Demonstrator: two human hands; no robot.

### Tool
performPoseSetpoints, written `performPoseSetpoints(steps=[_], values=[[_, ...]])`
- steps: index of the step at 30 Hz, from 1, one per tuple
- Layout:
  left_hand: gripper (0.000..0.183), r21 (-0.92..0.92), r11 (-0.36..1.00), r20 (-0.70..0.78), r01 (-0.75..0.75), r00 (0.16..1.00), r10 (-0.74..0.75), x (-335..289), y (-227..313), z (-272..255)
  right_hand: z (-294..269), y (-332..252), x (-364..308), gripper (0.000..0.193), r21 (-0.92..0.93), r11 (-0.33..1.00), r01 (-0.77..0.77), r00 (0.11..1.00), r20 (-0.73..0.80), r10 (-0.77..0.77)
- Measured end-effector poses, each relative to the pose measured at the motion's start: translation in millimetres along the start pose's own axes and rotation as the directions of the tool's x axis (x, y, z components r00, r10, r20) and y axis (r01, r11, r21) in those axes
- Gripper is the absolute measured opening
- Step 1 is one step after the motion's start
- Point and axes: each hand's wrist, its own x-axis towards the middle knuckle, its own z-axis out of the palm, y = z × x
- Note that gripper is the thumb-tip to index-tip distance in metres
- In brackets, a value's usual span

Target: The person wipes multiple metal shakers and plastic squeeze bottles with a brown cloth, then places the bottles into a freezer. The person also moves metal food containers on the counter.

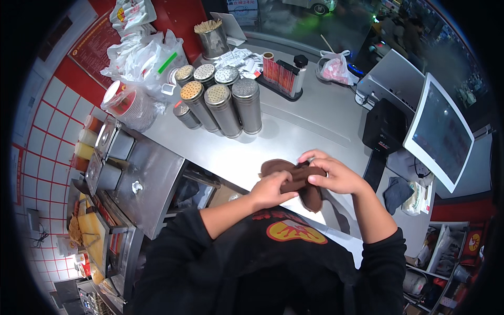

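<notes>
Over the counter's near edge, both my hands hold one dark brown, soft-looking folded piece (311, 195). It has rounded flaps, one spreading to the far left and another hanging down between my hands; I cannot tell whether it is cloth or leather. My left hand (272, 189) grips its left side, with the thumb along the lower edge and the fingers partly tucked into the folds. My right hand (336, 174) pinches the upper right part between thumb and fingers. Folds hide some fingertips of both hands.
Several metal shaker canisters (218, 102) stand on the steel counter (294, 131), left of centre. Behind them are a skewer holder (211, 39) and plastic bags (144, 58). A screen (441, 131) and a black box-shaped device (386, 125) stand right. Food trays (113, 149) sit left.
</notes>
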Motion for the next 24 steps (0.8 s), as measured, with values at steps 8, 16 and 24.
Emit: performPoseSetpoints(steps=[8,16,24], values=[[0.04,-0.761,0.641,-0.016,-0.099,0.991,0.134,35.2,-17.2,-79.5,14.1,3.4,23.1,0.057,0.888,0.244,0.39,0.918,-0.396,-0.027],[0.081,-0.446,0.891,-0.397,0.081,0.874,-0.279,47.8,-58.6,-78.8,22.3,51.2,124.7,0.064,0.959,0.094,0.268,0.912,-0.284,0.297],[0.077,-0.243,0.969,-0.465,0.04,0.872,-0.153,83.4,-68.6,-112.4,27.8,25.8,190.8,0.042,0.606,0.781,0.148,0.721,-0.607,0.334]])
